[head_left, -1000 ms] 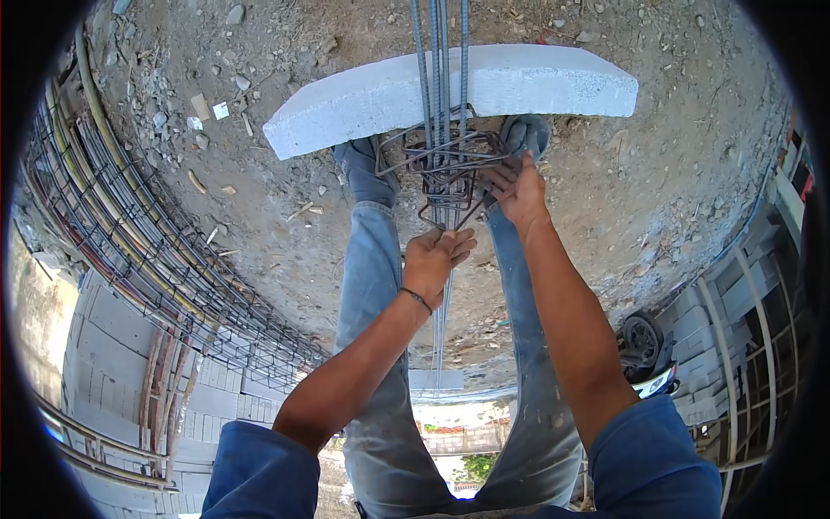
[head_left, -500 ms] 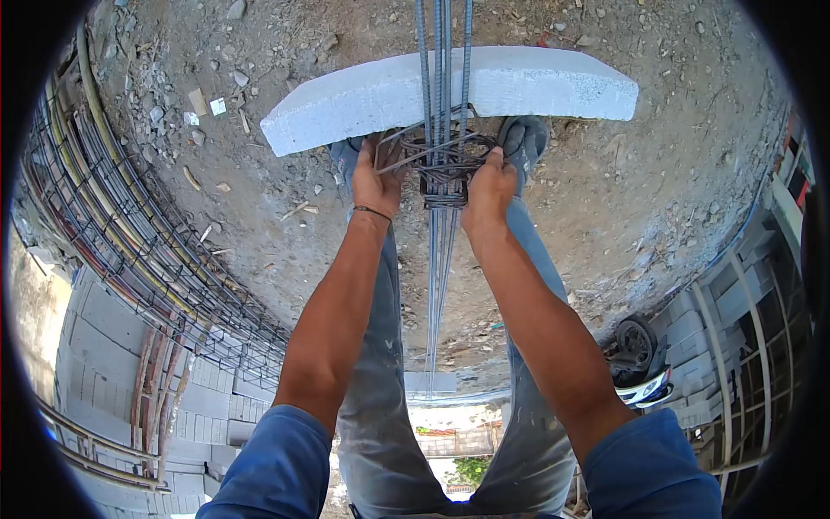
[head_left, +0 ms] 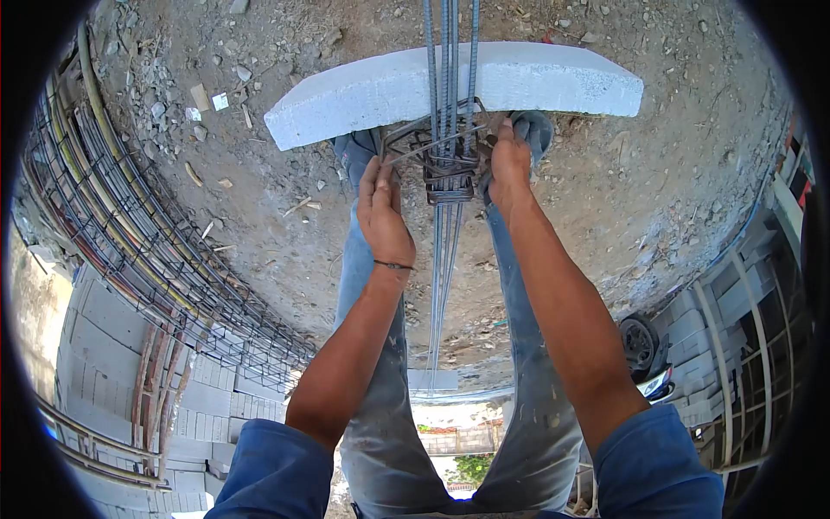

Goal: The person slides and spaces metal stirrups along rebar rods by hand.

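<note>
A bundle of long steel rebars (head_left: pixel 445 65) runs away from me between my legs and lies across a pale concrete block (head_left: pixel 363 99). Bent steel stirrups (head_left: pixel 450 173) are gathered around the bars just on my side of the block, some tilted across one another. My left hand (head_left: pixel 383 208) is beside the stirrups on the left, its fingers stretched out near their corner. On the right, my right hand (head_left: pixel 510 164) is held upright close to the stirrups' other side, fingers extended and partly hidden. Neither hand is wrapped around a stirrup.
A long rebar cage (head_left: pixel 130 233) curves along the left side. Grey blocks (head_left: pixel 194 385) are stacked at lower left. A parked motorcycle (head_left: pixel 641 346) and wooden poles (head_left: pixel 735 346) stand at the right. Stones and wood scraps lie on the dirt.
Both hands have come off the stirrups and moved apart; the left shifted toward me, the right outward. The fingers have straightened, and the stirrups sit less tightly stacked.
</note>
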Motion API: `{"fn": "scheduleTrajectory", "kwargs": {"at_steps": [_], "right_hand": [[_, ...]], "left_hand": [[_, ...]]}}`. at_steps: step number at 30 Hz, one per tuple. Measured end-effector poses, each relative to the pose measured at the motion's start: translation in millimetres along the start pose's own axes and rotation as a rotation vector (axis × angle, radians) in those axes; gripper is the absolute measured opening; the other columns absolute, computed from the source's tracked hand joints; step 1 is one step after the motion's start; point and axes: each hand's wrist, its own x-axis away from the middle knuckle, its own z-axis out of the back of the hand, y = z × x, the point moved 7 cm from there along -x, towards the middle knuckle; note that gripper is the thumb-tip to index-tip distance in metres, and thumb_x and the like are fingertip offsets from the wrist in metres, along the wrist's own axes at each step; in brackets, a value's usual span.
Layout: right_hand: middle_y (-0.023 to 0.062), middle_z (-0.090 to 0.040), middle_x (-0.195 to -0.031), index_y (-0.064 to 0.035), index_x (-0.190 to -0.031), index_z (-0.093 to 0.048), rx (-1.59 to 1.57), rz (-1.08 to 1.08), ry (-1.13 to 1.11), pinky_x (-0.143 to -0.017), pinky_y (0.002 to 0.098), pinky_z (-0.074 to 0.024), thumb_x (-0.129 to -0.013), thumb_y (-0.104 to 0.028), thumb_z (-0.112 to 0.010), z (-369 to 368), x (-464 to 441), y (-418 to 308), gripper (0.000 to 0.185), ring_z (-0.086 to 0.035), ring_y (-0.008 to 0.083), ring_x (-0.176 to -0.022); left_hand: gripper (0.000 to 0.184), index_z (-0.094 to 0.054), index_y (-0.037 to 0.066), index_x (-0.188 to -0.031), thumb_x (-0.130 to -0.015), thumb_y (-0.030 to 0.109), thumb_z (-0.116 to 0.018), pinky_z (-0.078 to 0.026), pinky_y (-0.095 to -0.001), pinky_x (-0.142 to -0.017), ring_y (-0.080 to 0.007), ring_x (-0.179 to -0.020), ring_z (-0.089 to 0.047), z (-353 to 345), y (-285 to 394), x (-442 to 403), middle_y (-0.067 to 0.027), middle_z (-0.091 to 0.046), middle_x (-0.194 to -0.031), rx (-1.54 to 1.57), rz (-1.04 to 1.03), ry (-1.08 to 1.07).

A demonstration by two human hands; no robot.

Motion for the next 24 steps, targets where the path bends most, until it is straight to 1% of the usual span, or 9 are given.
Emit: {"fn": "scheduleTrajectory", "kwargs": {"at_steps": [2, 3, 5, 6, 7, 8, 13, 16, 24], "right_hand": [[0.0222, -0.064, -0.123, 0.0053, -0.137, -0.055, 0.102, 0.134, 0.137, -0.091, 0.0378, -0.0510, -0.107, -0.031, -0.047, 21, 11, -5, 0.047, -0.062, 0.0248, -0.107], [0.0228, -0.063, -0.121, 0.0056, -0.137, -0.054, 0.207, 0.294, 0.183, -0.088, 0.0369, -0.0519, -0.107, -0.029, -0.050, 27, 36, -26, 0.046, -0.062, 0.0244, -0.106], [0.0215, -0.062, -0.116, 0.0026, -0.136, -0.056, 0.276, 0.691, 0.130, -0.083, 0.0365, -0.0546, -0.103, -0.023, -0.060, 27, 77, -64, 0.042, -0.062, 0.0242, -0.101], [0.0215, -0.062, -0.116, 0.0026, -0.136, -0.056, 0.279, 0.687, 0.129, -0.083, 0.0365, -0.0546, -0.103, -0.023, -0.060, 25, 87, -78, 0.042, -0.062, 0.0242, -0.101], [0.0200, -0.063, -0.115, 0.0011, -0.135, -0.056, 0.359, 0.867, -0.020, -0.084, 0.0382, -0.0549, -0.101, -0.023, -0.064, 7, 106, -104, 0.042, -0.063, 0.0257, -0.101], [0.0185, -0.063, -0.115, -0.0004, -0.133, -0.057, 0.436, 1.046, -0.173, -0.085, 0.0400, -0.0552, -0.099, -0.022, -0.067, -10, 124, -117, 0.042, -0.064, 0.0272, -0.101], [0.0195, -0.064, -0.123, -0.0023, -0.122, -0.062, 0.543, 1.104, -0.233, -0.088, 0.0413, -0.0553, -0.093, -0.018, -0.073, -25, 116, -126, 0.034, -0.066, 0.0333, -0.108], [0.0211, -0.066, -0.126, -0.0023, -0.113, -0.065, 0.658, 1.195, -0.229, -0.088, 0.0413, -0.0554, -0.089, -0.013, -0.075, -17, 118, -125, 0.028, -0.067, 0.0367, -0.106], [0.0211, -0.071, -0.120, -0.0020, -0.102, -0.069, 0.772, 1.279, -0.269, -0.084, 0.0413, -0.0569, -0.082, -0.011, -0.080, -18, 118, -133, 0.025, -0.070, 0.0351, -0.099]], "left_hand": [[0.051, -0.038, -0.003, -0.152, -0.108, 0.019, -0.046, -0.038, -0.0409, -0.118, -0.0281, -0.139, -0.049, 32, -6, -8, -0.0209, -0.053, -0.145, 0.115, 0.169, 0.319], [0.055, -0.037, -0.004, -0.153, -0.107, 0.022, -0.052, -0.048, -0.0396, -0.111, -0.0283, -0.131, -0.057, 26, 3, -10, -0.0207, -0.052, -0.145, 0.200, 0.187, 0.299], [0.054, -0.040, -0.004, -0.151, -0.106, 0.022, -0.055, -0.053, -0.0364, -0.104, -0.0261, -0.124, -0.062, 5, 21, -17, -0.0197, -0.056, -0.141, 0.133, 0.177, 0.183], [0.054, -0.042, -0.005, -0.149, -0.105, 0.021, -0.058, -0.057, -0.0332, -0.097, -0.0240, -0.116, -0.067, -6, 26, -21, -0.0186, -0.060, -0.137, 0.063, 0.165, 0.068], [0.050, -0.049, -0.007, -0.144, -0.102, 0.017, -0.061, -0.062, -0.0266, -0.084, -0.0191, -0.101, -0.071, -12, 25, -26, -0.0160, -0.068, -0.124, 0.035, 0.133, 0.047], [0.050, -0.049, -0.007, -0.144, -0.102, 0.017, -0.061, -0.062, -0.0266, -0.084, -0.0191, -0.101, -0.071, -13, 25, -29, -0.0160, -0.068, -0.124, 0.033, 0.134, 0.048], [0.050, -0.053, -0.009, -0.142, -0.094, 0.002, -0.056, -0.049, -0.0235, -0.052, -0.0116, -0.063, -0.063, -17, 30, -37, -0.0102, -0.071, -0.087, -0.190, 0.231, 0.133], [0.053, -0.053, -0.009, -0.142, -0.090, 0.000, -0.053, -0.041, -0.0246, -0.048, -0.0097, -0.054, -0.055, -23, 36, -31, -0.0069, -0.066, -0.073, -0.384, 0.185, 0.118], [0.052, -0.057, -0.007, -0.139, -0.088, 0.001, -0.054, -0.042, -0.0262, -0.046, -0.0101, -0.049, -0.053, -25, 49, -40, -0.0061, -0.064, -0.068, -0.559, 0.253, 0.075]]}}
